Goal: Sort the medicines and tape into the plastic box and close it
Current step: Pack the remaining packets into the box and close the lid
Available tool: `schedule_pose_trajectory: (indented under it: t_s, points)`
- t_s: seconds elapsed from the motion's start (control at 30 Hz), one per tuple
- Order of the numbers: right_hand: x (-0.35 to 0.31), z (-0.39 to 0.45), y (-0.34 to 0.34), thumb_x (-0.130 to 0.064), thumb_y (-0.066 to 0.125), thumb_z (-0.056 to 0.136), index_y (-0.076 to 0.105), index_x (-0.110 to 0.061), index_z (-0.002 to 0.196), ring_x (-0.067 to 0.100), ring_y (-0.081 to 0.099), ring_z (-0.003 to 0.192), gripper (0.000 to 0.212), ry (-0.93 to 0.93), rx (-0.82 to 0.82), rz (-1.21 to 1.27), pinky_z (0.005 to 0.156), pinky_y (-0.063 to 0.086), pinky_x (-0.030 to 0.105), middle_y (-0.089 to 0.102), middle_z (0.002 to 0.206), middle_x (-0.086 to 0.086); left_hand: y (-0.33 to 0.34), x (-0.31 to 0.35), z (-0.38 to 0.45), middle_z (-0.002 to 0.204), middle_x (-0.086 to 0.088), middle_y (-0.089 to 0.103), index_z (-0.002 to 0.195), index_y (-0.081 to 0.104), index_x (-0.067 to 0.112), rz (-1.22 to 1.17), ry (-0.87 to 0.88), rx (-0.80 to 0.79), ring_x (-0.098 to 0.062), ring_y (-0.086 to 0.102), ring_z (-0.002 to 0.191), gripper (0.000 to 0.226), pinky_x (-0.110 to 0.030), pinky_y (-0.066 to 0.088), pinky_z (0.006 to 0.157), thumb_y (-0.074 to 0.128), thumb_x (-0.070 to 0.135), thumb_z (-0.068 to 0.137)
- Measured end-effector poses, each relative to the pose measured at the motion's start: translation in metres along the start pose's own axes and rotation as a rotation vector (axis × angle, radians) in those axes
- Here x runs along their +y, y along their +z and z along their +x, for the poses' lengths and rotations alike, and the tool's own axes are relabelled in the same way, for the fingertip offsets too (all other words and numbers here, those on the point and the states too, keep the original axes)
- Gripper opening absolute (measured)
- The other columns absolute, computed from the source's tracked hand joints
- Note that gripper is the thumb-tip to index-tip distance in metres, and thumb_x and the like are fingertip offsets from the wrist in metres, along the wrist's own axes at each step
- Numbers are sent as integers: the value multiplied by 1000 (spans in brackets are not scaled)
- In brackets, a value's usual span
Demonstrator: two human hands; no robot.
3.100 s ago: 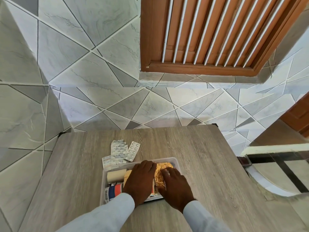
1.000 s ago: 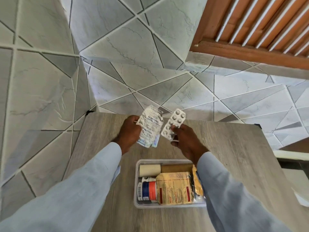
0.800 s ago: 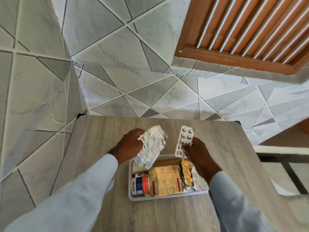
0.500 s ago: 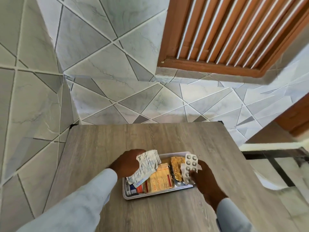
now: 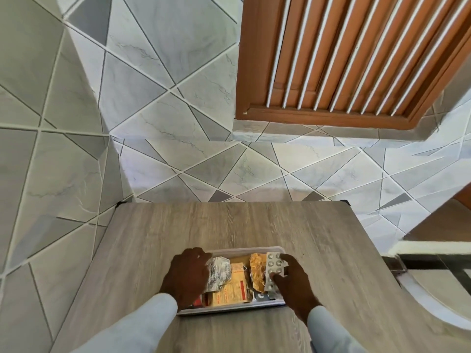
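Note:
A clear plastic box [image 5: 239, 250] sits on the wooden table near the front edge, with no lid on it. Inside lie an orange medicine packet [image 5: 233, 289] and a gold foil strip [image 5: 258, 273]. My left hand [image 5: 187, 275] rests over the box's left part, closed on crumpled silver medicine strips [image 5: 218, 273] that lie on the contents. My right hand [image 5: 293, 281] is at the box's right end, pinching a white blister pack of pills [image 5: 274, 272] held low over the box. The tape roll is hidden under my left hand.
The wooden table [image 5: 229, 225] stands against a tiled wall with a wooden shuttered window [image 5: 344, 59] above. To the right, past the table's edge, is a glass-topped surface [image 5: 433, 284]. No lid is in sight.
Both hands have come down from above the table's far side to the box. The silver strips and the blister pack now sit low in the box instead of being held up.

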State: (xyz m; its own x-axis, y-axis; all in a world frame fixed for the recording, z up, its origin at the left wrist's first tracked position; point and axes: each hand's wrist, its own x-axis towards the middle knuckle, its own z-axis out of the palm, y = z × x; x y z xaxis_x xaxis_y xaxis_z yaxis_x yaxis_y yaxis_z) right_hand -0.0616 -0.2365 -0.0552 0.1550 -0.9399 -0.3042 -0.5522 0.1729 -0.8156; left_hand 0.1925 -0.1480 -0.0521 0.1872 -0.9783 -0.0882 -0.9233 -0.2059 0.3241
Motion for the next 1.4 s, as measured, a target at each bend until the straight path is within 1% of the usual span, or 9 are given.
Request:
schedule_pose_trajectory:
  t_s: [0.1, 0.2, 0.27, 0.53, 0.7, 0.87, 1.1, 1.23, 1.4]
  points:
    - [3, 3, 0, -24, 64, 88, 39, -21, 142, 24, 55, 117, 59, -90, -83, -312, 98, 48, 33, 52, 134, 9, 14, 10, -14, 158, 6, 22, 147, 23, 33, 23, -7, -116, -17, 15, 146, 60, -39, 10, 118, 22, 59, 93]
    - [-2, -2, 4, -38, 50, 94, 38, -23, 140, 27, 43, 128, 50, -233, -137, -757, 101, 45, 37, 31, 151, 8, 22, 15, -16, 161, 7, 5, 150, 7, 32, 78, 20, -161, -15, -1, 148, 95, -43, 1, 119, -21, 72, 67]
    - [-4, -3, 9, -40, 45, 95, 40, -22, 136, 29, 36, 132, 45, -279, -143, -886, 100, 45, 40, 24, 155, 8, 24, 17, -11, 161, 6, 6, 150, 7, 31, 116, 11, -159, -16, 0, 148, 103, -46, 3, 118, -25, 74, 62]
    - [-3, 8, -16, -33, 50, 94, 47, -19, 131, 27, 46, 120, 40, -191, 89, -542, 95, 45, 40, 47, 131, 8, 11, 2, -9, 136, -2, 55, 131, 53, 23, 59, -4, 154, -25, 49, 127, 60, -44, 34, 106, 22, 56, 90]
    - [20, 12, -24, -32, 53, 95, 59, -9, 112, 27, 60, 94, 30, 169, -19, -127, 80, 45, 32, 63, 113, 14, -7, -31, -24, 131, -4, 53, 130, 51, 21, -237, -379, 238, -25, 50, 121, 39, -42, 42, 100, 41, 31, 94]
    - [22, 12, -13, -19, 46, 95, 60, -11, 84, 24, 62, 73, 20, 181, -37, -86, 70, 57, 45, 66, 86, 12, 4, -52, -30, 102, -12, 68, 108, 63, 14, -837, -743, 122, -30, 65, 90, 24, -44, 53, 88, 44, 19, 94]
    - [16, 15, -12, -22, 44, 96, 59, -11, 78, 21, 59, 68, 26, 137, 56, -162, 61, 46, 30, 65, 79, 8, 36, -59, -34, 65, -13, 70, 56, 69, 11, -927, -825, -80, -26, 63, 60, 25, -33, 52, 61, 57, 17, 77]
    - [12, 18, -18, -20, 44, 95, 58, -13, 76, 19, 55, 66, 25, 128, 55, -184, 60, 42, 28, 63, 79, 6, 30, -46, -35, 64, -22, 69, 66, 72, -2, -1116, -871, -102, -26, 58, 57, 17, -31, 49, 56, 62, 4, 79]
    - [14, 17, -22, -20, 44, 95, 59, -13, 79, 21, 57, 69, 24, 133, 41, -198, 63, 44, 29, 66, 83, 9, 35, -49, -30, 79, -28, 72, 74, 74, -6, -1222, -877, -118, -39, 66, 76, 4, -50, 54, 78, 71, -3, 73]
